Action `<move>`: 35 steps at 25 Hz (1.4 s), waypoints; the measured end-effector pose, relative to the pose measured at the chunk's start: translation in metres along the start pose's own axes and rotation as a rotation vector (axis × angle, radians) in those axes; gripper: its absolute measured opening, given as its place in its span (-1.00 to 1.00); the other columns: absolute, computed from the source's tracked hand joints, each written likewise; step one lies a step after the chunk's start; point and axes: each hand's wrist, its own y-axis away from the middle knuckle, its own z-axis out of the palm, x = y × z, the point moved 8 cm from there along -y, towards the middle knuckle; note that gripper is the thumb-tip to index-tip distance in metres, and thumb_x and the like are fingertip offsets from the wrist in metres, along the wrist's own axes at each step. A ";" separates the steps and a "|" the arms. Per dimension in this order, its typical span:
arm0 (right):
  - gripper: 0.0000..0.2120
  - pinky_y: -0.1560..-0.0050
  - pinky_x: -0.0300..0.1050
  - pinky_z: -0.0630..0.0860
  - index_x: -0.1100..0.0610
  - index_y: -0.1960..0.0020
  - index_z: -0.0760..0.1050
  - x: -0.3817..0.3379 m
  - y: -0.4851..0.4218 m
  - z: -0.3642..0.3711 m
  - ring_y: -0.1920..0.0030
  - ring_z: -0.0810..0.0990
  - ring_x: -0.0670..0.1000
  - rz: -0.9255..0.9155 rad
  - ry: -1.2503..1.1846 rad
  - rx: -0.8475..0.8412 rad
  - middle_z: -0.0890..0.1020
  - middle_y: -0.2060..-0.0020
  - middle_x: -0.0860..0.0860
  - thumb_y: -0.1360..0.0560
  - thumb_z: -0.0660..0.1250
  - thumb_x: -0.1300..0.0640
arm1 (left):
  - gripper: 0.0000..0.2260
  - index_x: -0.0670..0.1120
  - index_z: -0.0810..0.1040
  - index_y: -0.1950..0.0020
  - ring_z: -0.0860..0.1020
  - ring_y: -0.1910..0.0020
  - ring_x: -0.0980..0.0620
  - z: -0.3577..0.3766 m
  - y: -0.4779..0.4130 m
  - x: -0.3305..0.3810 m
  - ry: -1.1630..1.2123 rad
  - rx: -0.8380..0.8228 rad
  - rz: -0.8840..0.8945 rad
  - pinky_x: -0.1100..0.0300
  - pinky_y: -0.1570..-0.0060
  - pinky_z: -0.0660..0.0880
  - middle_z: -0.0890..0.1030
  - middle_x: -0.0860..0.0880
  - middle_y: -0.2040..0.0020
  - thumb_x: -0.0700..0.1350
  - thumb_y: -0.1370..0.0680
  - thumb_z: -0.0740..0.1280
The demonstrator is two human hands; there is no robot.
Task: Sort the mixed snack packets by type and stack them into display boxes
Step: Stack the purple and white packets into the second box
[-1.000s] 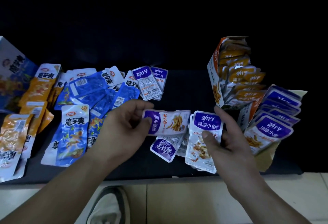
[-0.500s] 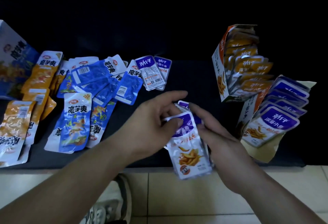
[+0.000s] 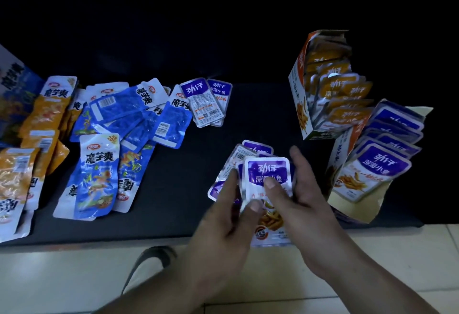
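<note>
L hand [image 3: 223, 224] and R hand [image 3: 305, 204] together, both pinching fanned purple packets [image 3: 267, 169], prob. to square edges. Held near purple display box [image 3: 359, 210], likely next dest.

The top purple packet [image 3: 267, 172] covers most of the purple packets behind it [image 3: 224, 167]. Only their corners show, so their number cannot be told. The thumb of the left hand [image 3: 223, 216] covers its lower left corner, and the fingers of the right hand [image 3: 305, 194] pass out of sight behind the stack. The blue box [image 3: 15, 95] and the orange packets [image 3: 15, 184] are cut by the left edge. The left forearm hides part of a shoe [image 3: 151, 261]. In the orange display box [image 3: 298, 90] the packets overlap and their print is blurred. In the second display box [image 3: 340, 149] only the front packet [image 3: 372, 174] shows its face. The far side of the bench [image 3: 248, 120] is lost in darkness.
</note>
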 end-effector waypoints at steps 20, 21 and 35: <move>-0.44 0.27 -0.49 0.52 -0.37 -0.46 0.27 -0.005 -0.001 -0.033 0.08 0.61 -0.43 -0.107 0.059 0.170 0.61 0.13 -0.52 -0.65 0.33 0.16 | -0.56 0.15 0.50 -0.19 0.65 0.04 0.23 -0.061 -0.058 -0.015 -0.414 0.231 -0.054 0.23 0.05 0.57 0.68 0.17 0.03 -0.15 -0.42 0.57; -0.47 0.25 -0.47 0.53 -0.39 -0.40 0.33 -0.005 -0.001 -0.033 0.07 0.63 -0.39 -0.115 0.068 0.159 0.62 0.11 -0.49 -0.64 0.33 0.16 | -0.46 0.17 0.49 -0.32 0.66 -0.03 0.25 -0.063 -0.052 -0.013 -0.306 0.223 -0.056 0.28 -0.02 0.58 0.70 0.18 -0.04 -0.21 -0.44 0.57; -0.91 0.35 -0.28 0.58 -0.14 -0.04 0.58 -0.014 -0.001 -0.038 0.22 0.71 -0.14 -0.075 0.056 0.203 0.71 0.12 -0.12 -0.59 0.41 0.04 | -0.90 0.01 0.74 -0.02 0.63 0.32 -0.01 -0.062 -0.021 0.021 -0.157 0.046 -0.046 0.19 0.26 0.56 0.72 -0.08 0.27 -0.04 -0.56 0.45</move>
